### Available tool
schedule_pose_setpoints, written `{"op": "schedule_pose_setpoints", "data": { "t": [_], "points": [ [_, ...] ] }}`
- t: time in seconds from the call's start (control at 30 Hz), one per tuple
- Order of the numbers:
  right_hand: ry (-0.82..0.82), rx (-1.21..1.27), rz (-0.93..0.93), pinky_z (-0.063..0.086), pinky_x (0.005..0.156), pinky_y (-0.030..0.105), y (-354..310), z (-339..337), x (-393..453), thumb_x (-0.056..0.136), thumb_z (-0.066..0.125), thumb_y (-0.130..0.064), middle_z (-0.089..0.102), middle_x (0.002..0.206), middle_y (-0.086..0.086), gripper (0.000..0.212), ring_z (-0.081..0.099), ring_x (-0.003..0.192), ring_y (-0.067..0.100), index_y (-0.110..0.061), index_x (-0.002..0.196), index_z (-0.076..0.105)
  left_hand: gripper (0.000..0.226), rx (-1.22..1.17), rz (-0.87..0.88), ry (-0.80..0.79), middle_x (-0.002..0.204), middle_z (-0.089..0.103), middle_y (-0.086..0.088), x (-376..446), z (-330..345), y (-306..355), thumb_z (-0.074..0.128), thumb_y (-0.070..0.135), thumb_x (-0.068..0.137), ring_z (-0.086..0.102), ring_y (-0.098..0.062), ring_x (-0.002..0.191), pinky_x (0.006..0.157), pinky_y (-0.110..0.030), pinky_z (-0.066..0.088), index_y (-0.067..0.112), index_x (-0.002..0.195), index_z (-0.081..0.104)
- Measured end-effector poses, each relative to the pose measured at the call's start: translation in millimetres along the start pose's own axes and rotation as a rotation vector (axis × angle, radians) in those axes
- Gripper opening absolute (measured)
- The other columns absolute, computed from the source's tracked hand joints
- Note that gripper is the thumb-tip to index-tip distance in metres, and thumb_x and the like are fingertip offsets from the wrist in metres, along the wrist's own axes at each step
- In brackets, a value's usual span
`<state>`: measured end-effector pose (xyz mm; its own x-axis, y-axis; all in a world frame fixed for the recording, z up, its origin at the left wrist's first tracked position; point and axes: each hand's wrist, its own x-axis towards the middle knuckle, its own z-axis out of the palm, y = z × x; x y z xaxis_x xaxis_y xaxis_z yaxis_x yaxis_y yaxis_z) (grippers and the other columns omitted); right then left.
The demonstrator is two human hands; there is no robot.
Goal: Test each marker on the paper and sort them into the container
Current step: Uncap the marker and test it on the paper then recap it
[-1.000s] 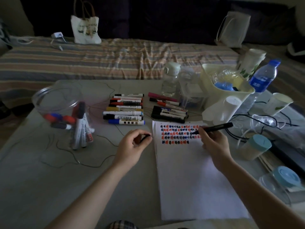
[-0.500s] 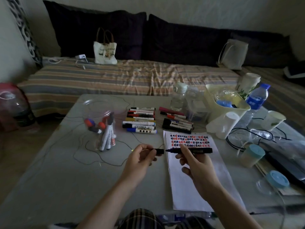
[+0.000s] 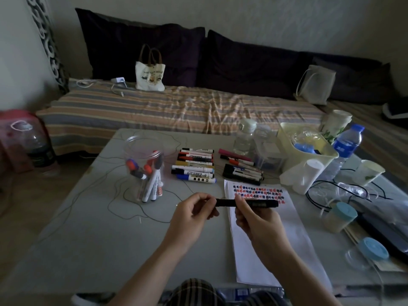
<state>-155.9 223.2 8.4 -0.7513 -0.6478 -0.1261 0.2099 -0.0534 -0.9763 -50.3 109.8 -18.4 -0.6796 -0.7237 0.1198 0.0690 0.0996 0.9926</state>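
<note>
— Above the near middle of the worktop (image 3: 92,239), what are the hands doing?

— Both hold one black marker (image 3: 247,203) level, lengthwise left to right. The left hand (image 3: 192,214) has its fingers curled round the marker's left end, pinching it; the right hand (image 3: 254,217) has thumb and fingers pinched on the barrel near the middle. Whether the cap is fully seated I can't tell, as the left fingers hide that end.

— And the paper?

— The paper (image 3: 271,244) lies flat under the right hand, running off toward 5 o'clock from it. Rows of red, blue and black marks (image 3: 258,192) fill its far edge, just behind the marker.

— The container?

— The clear container (image 3: 143,171) stands at about 10 o'clock from the hands, well apart, with several markers leaning inside. Between it and the paper's top, at 12 o'clock, a row of markers (image 3: 194,165) lies on the worktop, with a second bunch (image 3: 241,168) just to its right.
</note>
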Motion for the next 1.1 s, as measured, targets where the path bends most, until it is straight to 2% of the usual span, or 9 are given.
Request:
{"op": "schedule_pose_setpoints", "data": {
  "t": [0.2,0.3,0.47,0.63,0.7,0.83,0.9,1.0,1.1],
  "points": [
    [-0.014,0.095,0.07,0.045,0.067,0.031,5,8,-4,0.087,0.067,-0.019,0.053,0.063,0.004,0.017,0.049,0.059,0.013,-0.004,0.08,0.064,0.008,0.062,0.067,-0.002,0.078,0.071,0.002,-7,-5,-1,0.061,0.025,0.092,0.067,-0.022,0.081,0.079,-0.038,0.053,0.02,0.096,0.067],
    [-0.032,0.119,0.099,0.043,0.067,0.03,4,13,-4,0.087,0.066,-0.02,0.053,0.064,0.004,0.017,0.048,0.06,0.014,-0.005,0.079,0.062,0.007,0.079,0.098,0.028,0.078,0.071,0.002,-9,-8,1,0.061,0.026,0.092,0.066,-0.023,0.08,0.075,-0.037,0.052,0.022,0.094,0.067],
    [-0.048,0.188,0.158,0.042,0.061,0.026,1,20,-6,0.081,0.067,-0.022,0.053,0.064,0.005,0.016,0.047,0.058,0.012,-0.008,0.078,0.06,0.004,0.099,0.121,0.016,0.076,0.07,0.004,-6,-14,3,0.063,0.021,0.092,0.067,-0.007,0.077,0.072,-0.019,0.051,0.021,0.094,0.066],
    [-0.08,0.219,0.293,0.04,0.054,0.022,1,19,-12,0.082,0.069,-0.028,0.05,0.066,0.003,0.024,0.044,0.057,0.011,-0.008,0.089,0.059,0.007,0.058,0.061,0.0,0.084,0.071,0.0,-15,-27,-1,0.062,0.018,0.092,0.066,-0.017,0.083,0.079,-0.033,0.053,0.021,0.096,0.067],
    [-0.058,0.242,0.316,0.037,0.054,0.023,-1,15,-11,0.082,0.07,-0.034,0.048,0.065,0.003,0.03,0.042,0.056,0.011,-0.009,0.093,0.059,0.012,0.004,0.026,0.061,0.087,0.072,-0.002,-13,-36,-1,0.065,0.015,0.09,0.067,-0.022,0.088,0.08,-0.034,0.053,0.026,0.091,0.07],
    [-0.101,0.142,0.278,0.043,0.061,0.026,-2,18,-13,0.08,0.068,-0.025,0.056,0.071,0.006,0.039,0.05,0.063,0.013,0.002,0.108,0.063,0.019,-0.072,0.026,0.202,0.092,0.074,0.001,-13,-52,13,0.067,0.003,0.087,0.07,-0.006,0.085,0.075,-0.015,0.051,0.017,0.101,0.069],
    [-0.141,0.066,0.242,0.047,0.067,0.027,-6,33,-15,0.087,0.066,-0.018,0.063,0.078,0.009,0.025,0.056,0.069,0.015,0.002,0.103,0.066,0.023,-0.182,0.045,0.326,0.098,0.073,-0.002,-11,-59,23,0.066,0.0,0.087,0.071,-0.007,0.087,0.073,-0.014,0.052,0.014,0.105,0.066],
    [-0.175,-0.088,0.154,0.049,0.072,0.03,-13,61,-14,0.091,0.064,-0.01,0.069,0.087,0.012,0.011,0.061,0.077,0.018,-0.003,0.099,0.068,0.019,-0.268,0.089,0.467,0.093,0.074,-0.003,-7,-69,38,0.065,0.0,0.088,0.072,-0.014,0.086,0.072,-0.017,0.054,0.015,0.099,0.067],
    [-0.173,-0.248,0.019,0.048,0.071,0.031,-15,91,-8,0.089,0.067,-0.008,0.074,0.088,0.009,0.006,0.062,0.075,0.016,-0.012,0.094,0.069,0.016,-0.269,0.158,0.54,0.083,0.075,0.007,-4,-86,53,0.069,0.004,0.087,0.071,-0.006,0.079,0.064,-0.015,0.052,0.019,0.093,0.068]
  ]
}}
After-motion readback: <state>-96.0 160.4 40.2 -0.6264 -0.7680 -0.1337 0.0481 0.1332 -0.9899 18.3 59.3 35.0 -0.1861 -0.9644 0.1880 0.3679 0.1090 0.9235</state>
